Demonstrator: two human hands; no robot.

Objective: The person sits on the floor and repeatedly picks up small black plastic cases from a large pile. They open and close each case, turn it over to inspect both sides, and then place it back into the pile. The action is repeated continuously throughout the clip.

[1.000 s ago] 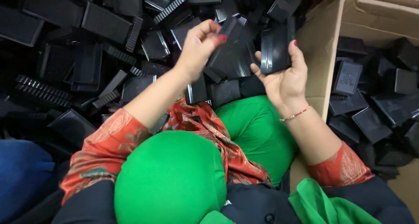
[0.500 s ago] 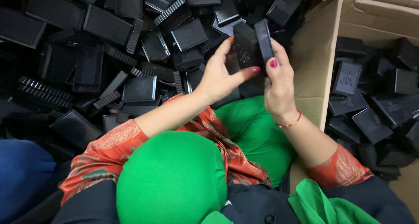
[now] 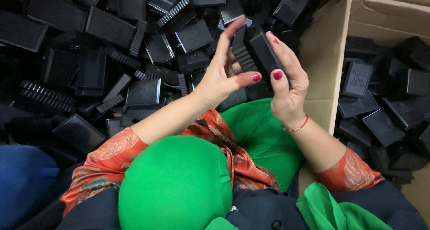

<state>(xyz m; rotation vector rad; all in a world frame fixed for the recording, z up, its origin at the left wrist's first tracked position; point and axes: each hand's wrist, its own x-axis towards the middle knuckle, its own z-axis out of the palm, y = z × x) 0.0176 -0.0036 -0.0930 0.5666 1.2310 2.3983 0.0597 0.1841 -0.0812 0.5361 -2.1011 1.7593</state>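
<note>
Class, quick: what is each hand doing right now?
Left hand: fingers spread, pressed against the black part.
Right hand: closed around the same black part.

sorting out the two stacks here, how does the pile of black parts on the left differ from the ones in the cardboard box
The loose pile spreads in the open at the left, while the parts in the cardboard box sit behind its brown wall. The pile shows many ribbed pieces and open tray-like shells; the boxed parts look mostly like closed, smooth blocks. The pile reaches right up to both hands; the boxed parts lie apart from them. All are black plastic.
</note>
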